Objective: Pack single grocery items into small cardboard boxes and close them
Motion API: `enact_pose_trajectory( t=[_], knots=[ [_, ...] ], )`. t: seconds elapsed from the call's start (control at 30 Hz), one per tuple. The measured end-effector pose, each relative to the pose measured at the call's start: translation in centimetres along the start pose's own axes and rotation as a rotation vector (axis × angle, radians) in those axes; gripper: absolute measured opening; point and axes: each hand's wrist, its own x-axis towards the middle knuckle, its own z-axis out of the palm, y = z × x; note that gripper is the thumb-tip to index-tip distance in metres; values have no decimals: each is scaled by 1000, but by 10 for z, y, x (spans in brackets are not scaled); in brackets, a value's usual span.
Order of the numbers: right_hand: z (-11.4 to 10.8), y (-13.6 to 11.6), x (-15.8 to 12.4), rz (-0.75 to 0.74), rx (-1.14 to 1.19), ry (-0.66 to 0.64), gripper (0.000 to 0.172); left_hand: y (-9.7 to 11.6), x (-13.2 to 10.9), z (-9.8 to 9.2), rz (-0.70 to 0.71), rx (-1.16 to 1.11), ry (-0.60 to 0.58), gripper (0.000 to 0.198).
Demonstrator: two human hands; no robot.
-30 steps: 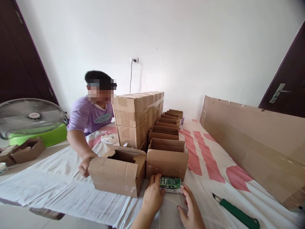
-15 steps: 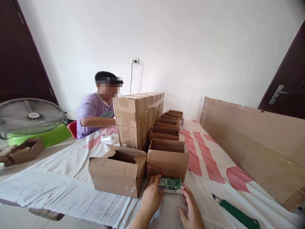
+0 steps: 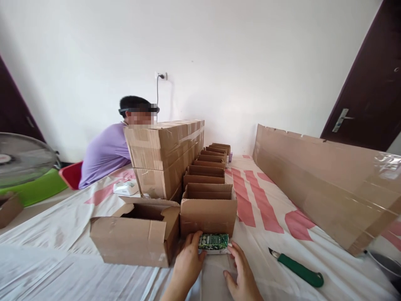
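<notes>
A small green printed box with a white lower edge is on the cloth, close against the front of an open cardboard box. My left hand has its fingers and thumb closed around the small box's left end. At the other end is my right hand, its fingertips at the corner and its thumb spread away. To the left of my left hand stands another open cardboard box with raised flaps. A green utility knife with its blade showing rests to the right of my right hand.
Several open boxes run in a row toward the wall. Taped cartons are stacked beside them, a person in purple behind. A white device sits left. A long cardboard panel stands right; a fan is far left.
My view has turned slightly right, so things appear further left. The person behind the cartons leans forward more. My hands keep nearly the same pose at the small box.
</notes>
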Motion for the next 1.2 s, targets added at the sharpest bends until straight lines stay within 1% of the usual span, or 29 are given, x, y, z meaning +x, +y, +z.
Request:
enact_pose_trajectory(
  t=[0.2, 0.4, 0.6, 0.7, 0.9, 1.2],
  knots=[
    [3, -4, -3, 60, 49, -5, 72, 0, 2, 0, -11, 12, -9, 54],
    [5, -4, -2, 57, 110, -14, 75, 3, 2, 1, -15, 34, -21, 54],
    [2, -13, 0, 112, 138, 1, 73, 4, 1, 2, -24, 40, -25, 54],
    [0, -16, 2, 111, 145, -5, 73, 4, 0, 3, -23, 48, -23, 54],
    [1, -12, 2, 98, 136, -15, 72, 4, 2, 5, -20, 59, -25, 54],
    [0, -15, 1, 114, 137, 9, 67, 7, -1, -1, -26, 62, -44, 53]
  ],
)
